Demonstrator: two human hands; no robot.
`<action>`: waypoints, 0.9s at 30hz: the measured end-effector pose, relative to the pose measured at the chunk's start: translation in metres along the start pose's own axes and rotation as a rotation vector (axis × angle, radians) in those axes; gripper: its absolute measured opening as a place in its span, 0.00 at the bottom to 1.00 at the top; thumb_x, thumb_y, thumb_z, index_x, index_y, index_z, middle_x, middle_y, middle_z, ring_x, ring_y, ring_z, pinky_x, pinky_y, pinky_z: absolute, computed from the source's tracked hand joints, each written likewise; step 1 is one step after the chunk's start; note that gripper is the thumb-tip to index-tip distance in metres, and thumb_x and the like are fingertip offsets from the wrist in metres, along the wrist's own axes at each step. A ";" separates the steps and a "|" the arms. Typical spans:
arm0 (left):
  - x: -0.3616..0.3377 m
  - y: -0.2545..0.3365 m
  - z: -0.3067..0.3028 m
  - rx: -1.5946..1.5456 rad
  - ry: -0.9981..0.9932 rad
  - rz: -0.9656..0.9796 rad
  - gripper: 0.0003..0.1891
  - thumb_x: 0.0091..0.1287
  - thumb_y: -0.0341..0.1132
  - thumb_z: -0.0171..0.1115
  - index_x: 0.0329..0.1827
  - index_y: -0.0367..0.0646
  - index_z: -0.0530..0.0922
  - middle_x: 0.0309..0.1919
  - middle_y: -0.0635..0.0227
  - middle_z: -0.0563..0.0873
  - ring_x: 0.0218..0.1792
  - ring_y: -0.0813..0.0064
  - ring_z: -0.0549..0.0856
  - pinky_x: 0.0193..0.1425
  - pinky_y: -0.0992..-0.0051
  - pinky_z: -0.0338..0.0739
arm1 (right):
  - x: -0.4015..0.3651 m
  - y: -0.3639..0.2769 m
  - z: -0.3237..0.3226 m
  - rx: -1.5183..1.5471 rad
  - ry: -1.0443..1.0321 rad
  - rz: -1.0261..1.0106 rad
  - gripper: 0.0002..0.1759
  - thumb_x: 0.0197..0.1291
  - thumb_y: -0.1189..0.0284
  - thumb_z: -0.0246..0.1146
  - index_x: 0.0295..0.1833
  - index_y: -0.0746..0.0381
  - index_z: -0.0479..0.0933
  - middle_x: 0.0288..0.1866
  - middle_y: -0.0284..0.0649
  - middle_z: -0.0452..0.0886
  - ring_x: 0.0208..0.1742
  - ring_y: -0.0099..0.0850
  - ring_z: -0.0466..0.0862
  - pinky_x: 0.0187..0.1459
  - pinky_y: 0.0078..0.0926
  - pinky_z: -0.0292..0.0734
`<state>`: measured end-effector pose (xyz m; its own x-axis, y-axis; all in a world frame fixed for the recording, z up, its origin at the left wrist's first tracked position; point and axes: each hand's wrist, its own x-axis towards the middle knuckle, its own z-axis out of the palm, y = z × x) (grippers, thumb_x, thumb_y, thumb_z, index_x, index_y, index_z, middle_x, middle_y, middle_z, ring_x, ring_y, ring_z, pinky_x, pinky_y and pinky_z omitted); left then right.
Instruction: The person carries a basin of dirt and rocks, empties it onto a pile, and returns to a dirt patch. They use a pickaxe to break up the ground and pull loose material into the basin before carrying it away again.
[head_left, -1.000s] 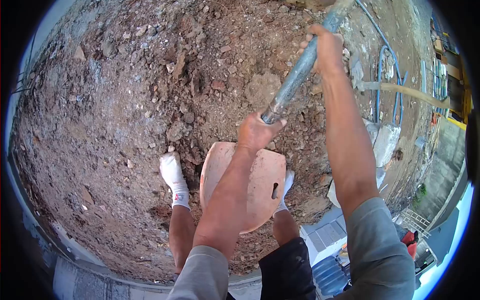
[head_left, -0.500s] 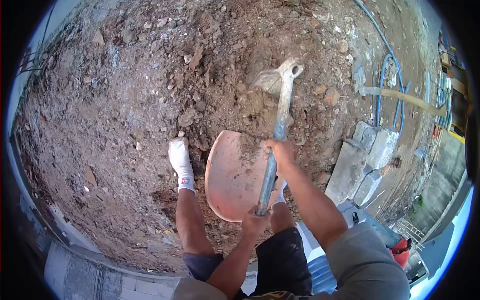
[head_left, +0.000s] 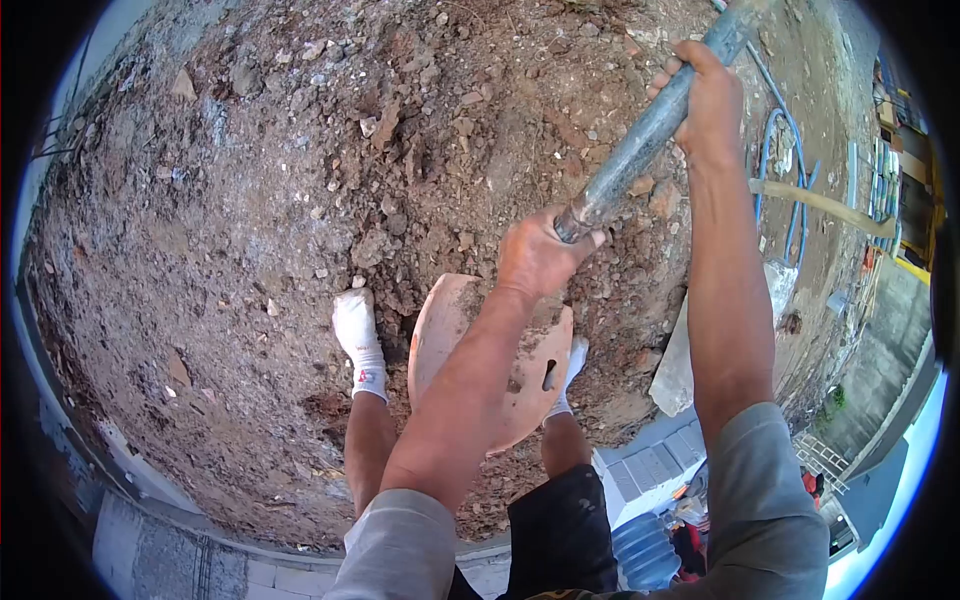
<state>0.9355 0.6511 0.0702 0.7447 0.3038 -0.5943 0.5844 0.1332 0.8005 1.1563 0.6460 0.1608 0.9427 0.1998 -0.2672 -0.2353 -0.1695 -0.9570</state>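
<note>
A hoe's pipe handle (head_left: 645, 135) slants up to the right in front of me. Its blade is outside the view now; half a second ago it was in the soil. My left hand (head_left: 540, 252) is closed around the handle's near end. Farther up, my right hand (head_left: 708, 105) grips the handle near the top right. Below my left forearm, a pinkish-orange shallow pan (head_left: 540, 345) with a slot in its side rests on the ground between my feet. Some soil lies in it, and the forearm covers its middle.
Loose soil (head_left: 250, 230) with stones and rubble surrounds me. My foot in a white sock (head_left: 356, 325) stands left of the pan. Concrete slabs (head_left: 676, 365), a blue hose (head_left: 768, 170) and another tool's wooden handle (head_left: 830, 207) lie to the right. A large blue bottle (head_left: 645, 555) stands behind.
Both hands have raised the hoe up and to the right, lifting its blade from the soil and out of view. The pan stays between my feet.
</note>
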 end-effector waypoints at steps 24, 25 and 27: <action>-0.335 -0.136 0.107 0.023 -0.187 -0.683 0.23 0.53 0.51 0.72 0.46 0.47 0.83 0.32 0.61 0.88 0.36 0.62 0.88 0.43 0.62 0.80 | -0.303 0.166 -0.124 -0.185 0.095 0.884 0.09 0.45 0.82 0.64 0.32 0.62 0.72 0.22 0.33 0.74 0.18 0.23 0.74 0.21 0.25 0.72; -0.342 -0.140 0.113 0.046 -0.177 -0.653 0.22 0.54 0.50 0.72 0.46 0.47 0.83 0.30 0.62 0.88 0.35 0.64 0.88 0.42 0.64 0.80 | -0.300 0.162 -0.123 -0.155 0.087 0.862 0.08 0.45 0.82 0.63 0.31 0.61 0.72 0.22 0.32 0.73 0.18 0.23 0.74 0.21 0.25 0.71; -0.336 -0.139 0.116 0.041 -0.148 -0.612 0.20 0.55 0.48 0.72 0.46 0.47 0.83 0.29 0.63 0.87 0.34 0.66 0.88 0.41 0.66 0.80 | -0.296 0.138 -0.117 -0.100 0.069 0.827 0.07 0.45 0.82 0.63 0.29 0.60 0.72 0.22 0.32 0.73 0.19 0.22 0.74 0.22 0.25 0.70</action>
<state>0.6418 0.4214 0.1496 0.3070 0.0497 -0.9504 0.9284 0.2041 0.3105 0.8721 0.4506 0.1216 0.4884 -0.0861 -0.8684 -0.8387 -0.3211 -0.4398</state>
